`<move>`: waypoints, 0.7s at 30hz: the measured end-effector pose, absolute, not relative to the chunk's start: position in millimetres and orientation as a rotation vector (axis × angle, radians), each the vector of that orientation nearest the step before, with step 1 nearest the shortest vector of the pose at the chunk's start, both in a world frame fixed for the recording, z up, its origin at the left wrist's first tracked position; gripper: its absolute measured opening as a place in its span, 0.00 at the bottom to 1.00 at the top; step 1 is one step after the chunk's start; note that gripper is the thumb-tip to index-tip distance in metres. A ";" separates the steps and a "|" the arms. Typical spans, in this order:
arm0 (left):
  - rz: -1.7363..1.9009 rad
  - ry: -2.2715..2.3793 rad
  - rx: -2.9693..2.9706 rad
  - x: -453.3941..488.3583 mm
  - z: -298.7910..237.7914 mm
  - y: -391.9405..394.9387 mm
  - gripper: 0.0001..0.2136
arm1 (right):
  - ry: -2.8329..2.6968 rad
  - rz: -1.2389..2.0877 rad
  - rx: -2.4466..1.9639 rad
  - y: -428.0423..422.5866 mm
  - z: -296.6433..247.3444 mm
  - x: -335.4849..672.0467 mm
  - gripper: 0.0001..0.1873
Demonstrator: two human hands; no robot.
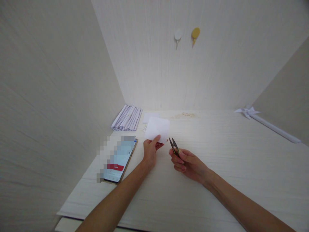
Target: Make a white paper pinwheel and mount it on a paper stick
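My left hand (151, 149) pinches the lower edge of a white sheet of paper (158, 127), thumb on top and fingers beneath. To the right of it, my right hand (188, 162) is closed around a pair of dark thread snips (175, 148). Their two pointed blades stand apart and aim up toward the paper without touching it. Behind the held sheet, another piece of white paper (150, 117) lies on the table, partly covered from view. Small white scraps (145, 127) lie just left of the held paper.
A stack of rolled paper sticks (127, 118) lies at the back left. A phone (120, 161), partly pixelated, rests left of my left arm. By the right wall lies a paper rod (275, 129) with a folded paper end (248, 111). White (178, 34) and yellow (195, 33) hooks are on the back wall.
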State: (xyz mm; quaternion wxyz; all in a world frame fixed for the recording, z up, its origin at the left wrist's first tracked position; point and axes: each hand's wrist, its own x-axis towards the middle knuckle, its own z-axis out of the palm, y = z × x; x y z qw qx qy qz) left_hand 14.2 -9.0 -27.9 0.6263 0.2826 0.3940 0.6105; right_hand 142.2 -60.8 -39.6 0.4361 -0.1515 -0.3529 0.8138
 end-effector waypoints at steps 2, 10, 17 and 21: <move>1.394 0.905 0.655 14.3 -28.5 -8.8 0.04 | -0.881 2.011 -0.387 -59.8 -40.5 142.1 0.11; 1.377 0.901 0.687 13.7 -33.5 -6.5 0.06 | -0.930 1.980 -0.428 -61.6 -40.0 141.0 0.08; 1.367 0.892 0.697 13.5 -34.5 -6.6 0.06 | -0.833 1.955 -0.498 -60.1 -40.3 138.3 0.05; 1.366 0.900 0.700 13.6 -33.9 -6.5 0.06 | -0.731 2.028 -0.515 -58.4 -40.6 136.9 0.13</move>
